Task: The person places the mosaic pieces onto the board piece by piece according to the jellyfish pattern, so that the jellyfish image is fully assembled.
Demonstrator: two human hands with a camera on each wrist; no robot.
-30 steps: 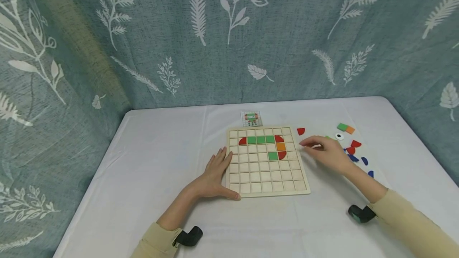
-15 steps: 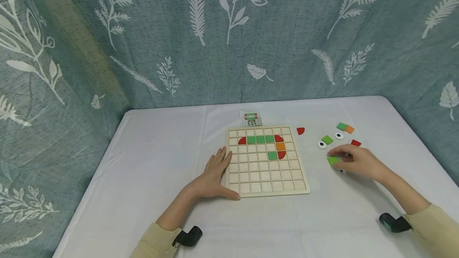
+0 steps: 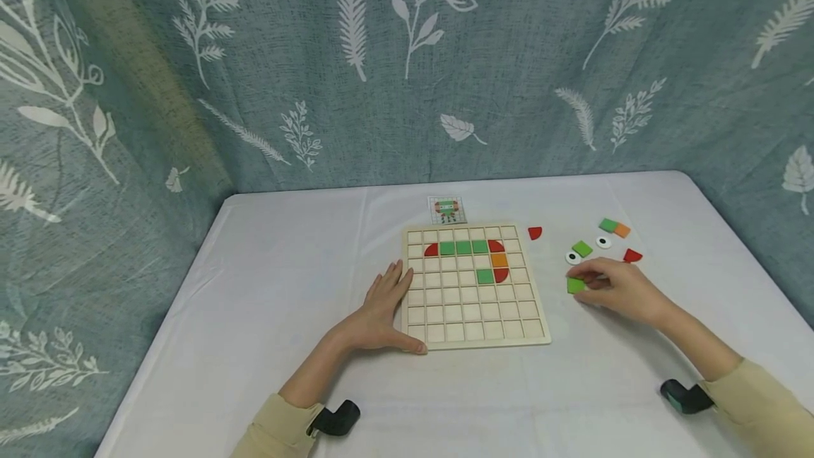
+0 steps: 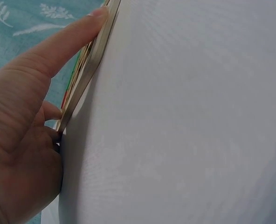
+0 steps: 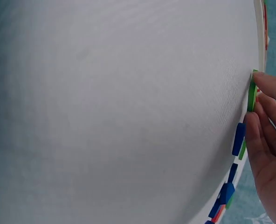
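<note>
Smooth wooden board, matt cloth table cover, rough-looking woven curtain

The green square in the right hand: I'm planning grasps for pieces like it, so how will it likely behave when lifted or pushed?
The green square is probably stiff: it looks flat and unbent, pinched in the right hand. Being small and thin, it is likely light. Its straight sides suggest it would slide rather than roll when pushed.

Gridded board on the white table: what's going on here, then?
A person's right hand pinches a green square to the right of the board; the left hand rests at the board's left edge. Eight red, green and orange pieces sit on its grid; others lie loose on the right. A picture card lies beyond it.
</note>
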